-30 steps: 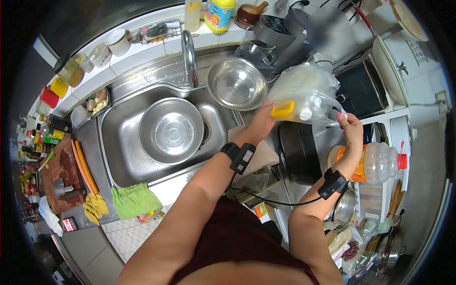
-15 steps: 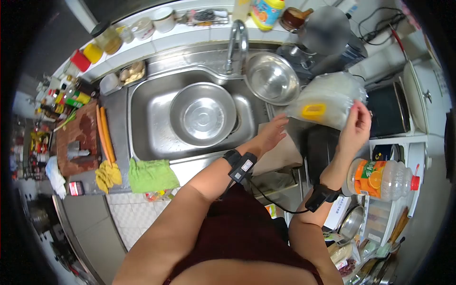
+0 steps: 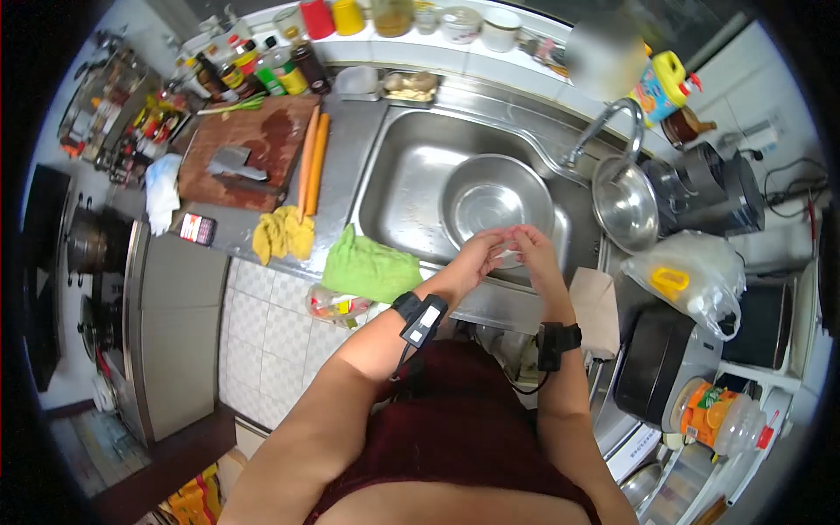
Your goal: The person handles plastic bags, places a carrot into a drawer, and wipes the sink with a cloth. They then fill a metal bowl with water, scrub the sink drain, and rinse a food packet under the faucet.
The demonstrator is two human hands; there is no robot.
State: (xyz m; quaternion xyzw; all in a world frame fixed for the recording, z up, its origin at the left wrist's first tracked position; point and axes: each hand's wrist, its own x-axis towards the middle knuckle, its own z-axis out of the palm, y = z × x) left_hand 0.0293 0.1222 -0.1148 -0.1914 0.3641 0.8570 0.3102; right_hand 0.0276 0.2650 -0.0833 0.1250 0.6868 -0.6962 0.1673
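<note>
Over the front rim of a steel bowl (image 3: 494, 188) in the sink (image 3: 407, 166), my left hand (image 3: 479, 259) and my right hand (image 3: 532, 248) meet at the fingertips. The fingers of both are closed in a pinch. Something small and pale shows between them, too small to name. A green cloth (image 3: 372, 267) lies on the counter edge left of my hands. The faucet (image 3: 632, 131) and a second steel bowl (image 3: 626, 206) are at the right of the sink.
A cutting board (image 3: 254, 144) with a cleaver (image 3: 238, 164), two carrots (image 3: 315, 166) and a yellow cloth (image 3: 283, 236) are at left. At right are a plastic bag (image 3: 691, 276), a brown paper bag (image 3: 593, 311), a black appliance (image 3: 652, 359) and an orange-labelled bottle (image 3: 713, 418).
The view has turned left. Both hands have left the plastic bag area and come together over the bowl in the sink. My right hand no longer touches the bag.
</note>
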